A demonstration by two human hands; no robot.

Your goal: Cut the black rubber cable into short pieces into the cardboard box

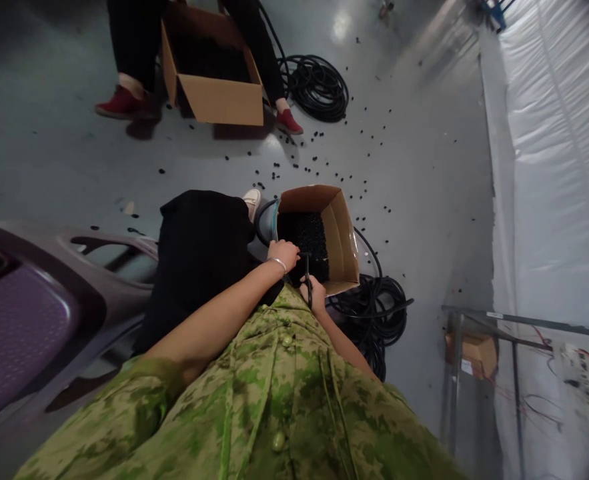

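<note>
My left hand (284, 254), with a bracelet at the wrist, is closed over the near left side of an open cardboard box (343, 248). A small dark piece sticks out from its fingers to the right. Just below and to the right, my right hand (316, 295) is wrapped round a thin black object (307, 272) that points up at the left hand's piece. Whether it is a tool or a length of hose I cannot make out. Many small black pieces (310, 232) lie inside the box.
Coiled black hose (374, 310) lies right of the box. Small black pieces (295, 166) are scattered over the floor. Ahead, another person sits with a larger carton (221, 101) between the legs, beside another hose coil (319, 88). A purple chair (29, 333) stands left, a metal frame (457, 360) right.
</note>
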